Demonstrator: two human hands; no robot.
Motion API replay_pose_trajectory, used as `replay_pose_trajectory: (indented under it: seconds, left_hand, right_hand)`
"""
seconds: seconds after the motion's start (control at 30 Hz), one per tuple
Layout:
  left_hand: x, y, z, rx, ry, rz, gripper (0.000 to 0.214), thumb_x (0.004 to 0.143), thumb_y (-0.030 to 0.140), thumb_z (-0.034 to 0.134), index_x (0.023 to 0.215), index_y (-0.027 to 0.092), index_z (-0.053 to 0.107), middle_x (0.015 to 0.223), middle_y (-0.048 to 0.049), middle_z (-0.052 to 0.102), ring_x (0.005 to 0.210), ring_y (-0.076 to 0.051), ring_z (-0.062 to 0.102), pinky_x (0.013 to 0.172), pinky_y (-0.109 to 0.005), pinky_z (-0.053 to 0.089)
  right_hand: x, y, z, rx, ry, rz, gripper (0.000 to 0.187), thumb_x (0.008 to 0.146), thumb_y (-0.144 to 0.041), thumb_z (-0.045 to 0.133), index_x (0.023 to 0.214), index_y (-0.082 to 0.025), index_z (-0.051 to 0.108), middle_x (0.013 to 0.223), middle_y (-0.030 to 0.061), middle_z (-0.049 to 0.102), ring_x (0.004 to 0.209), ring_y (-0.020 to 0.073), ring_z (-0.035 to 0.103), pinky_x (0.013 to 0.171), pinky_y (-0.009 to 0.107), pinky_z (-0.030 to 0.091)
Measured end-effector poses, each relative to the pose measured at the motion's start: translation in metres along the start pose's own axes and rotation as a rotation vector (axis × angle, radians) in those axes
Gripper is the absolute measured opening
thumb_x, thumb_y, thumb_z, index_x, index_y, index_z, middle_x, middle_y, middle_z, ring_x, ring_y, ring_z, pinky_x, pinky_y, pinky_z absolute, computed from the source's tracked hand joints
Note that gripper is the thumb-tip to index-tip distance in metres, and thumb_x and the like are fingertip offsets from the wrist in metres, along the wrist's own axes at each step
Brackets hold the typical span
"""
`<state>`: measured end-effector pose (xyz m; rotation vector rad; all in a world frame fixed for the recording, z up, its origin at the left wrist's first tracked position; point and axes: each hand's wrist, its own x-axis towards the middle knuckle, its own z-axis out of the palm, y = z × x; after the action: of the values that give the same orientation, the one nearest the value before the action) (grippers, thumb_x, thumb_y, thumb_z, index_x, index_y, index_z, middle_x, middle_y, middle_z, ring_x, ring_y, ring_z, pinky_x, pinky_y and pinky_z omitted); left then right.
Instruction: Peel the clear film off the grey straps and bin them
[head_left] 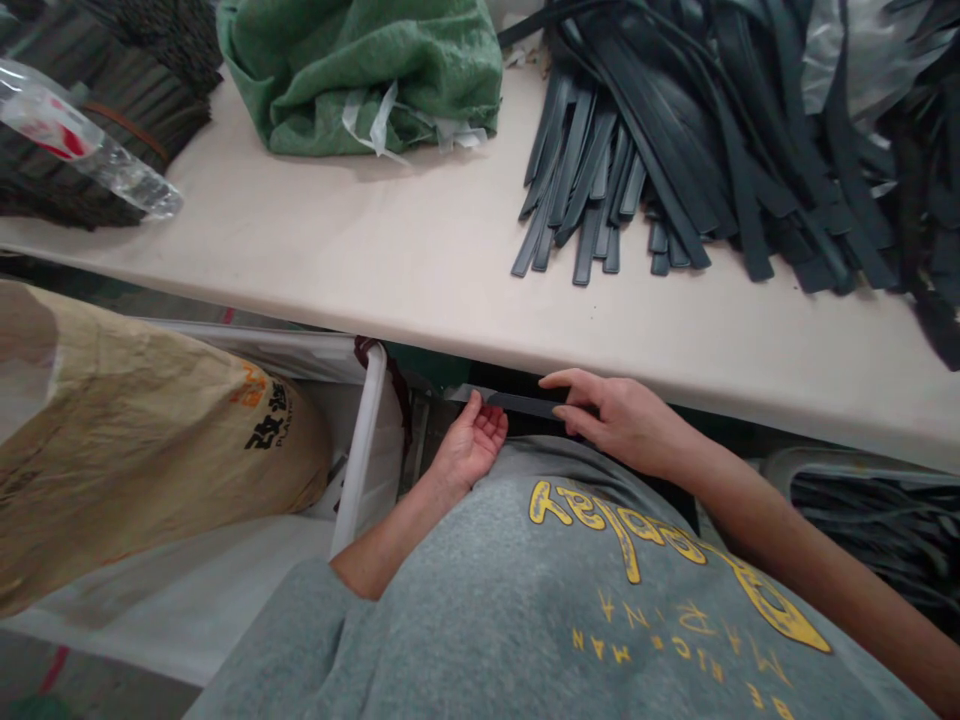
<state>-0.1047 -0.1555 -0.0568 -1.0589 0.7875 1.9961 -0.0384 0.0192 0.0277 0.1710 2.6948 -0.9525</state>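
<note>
A dark flat strap (525, 404) is stretched between my two hands, just below the table's front edge and close to my shirt. My left hand (474, 442) grips its left end between thumb and curled fingers, where a pale grey, shiny tip (472, 393) sticks out. Toward the strap's other end, my right hand (626, 415) has its thumb against the strap, with the index finger stretched above it. The right end of the strap is hidden behind that hand.
On the table (337, 240) lie a heap of black straps (600, 180), a green sack (360, 75), a plastic bottle (82, 140) and dark bundles (142, 60). A white bin (360, 440) holding a tan sack (150, 420) stands left. More dark strips (885, 520) fill a container right.
</note>
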Motion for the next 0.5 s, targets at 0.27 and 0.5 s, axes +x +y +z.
replay_pose_trajectory:
  seconds: [0.27,0.5]
  left_hand:
    - [-0.007,-0.010,0.004,0.001,-0.104,-0.078,0.017,0.090,0.017,0.062,0.075,0.012,0.065,0.069,-0.0033,0.068,0.064,-0.012,0.067,0.068,-0.024,0.056]
    - [-0.005,-0.010,0.000,0.015,-0.138,-0.120,0.021,0.090,0.024,0.064,0.073,0.011,0.066,0.068,-0.0038,0.068,0.064,-0.012,0.066,0.069,-0.025,0.055]
  right_hand:
    - [0.019,-0.015,0.010,-0.029,-0.031,-0.019,0.045,0.090,-0.028,0.055,0.134,-0.020,0.054,0.088,0.0042,0.074,0.077,0.0193,0.067,0.067,0.028,0.045]
    - [0.006,-0.016,-0.014,-0.153,-0.008,-0.029,0.045,0.090,-0.026,0.053,0.135,-0.024,0.054,0.078,0.0001,0.074,0.070,0.0191,0.068,0.064,0.029,0.046]
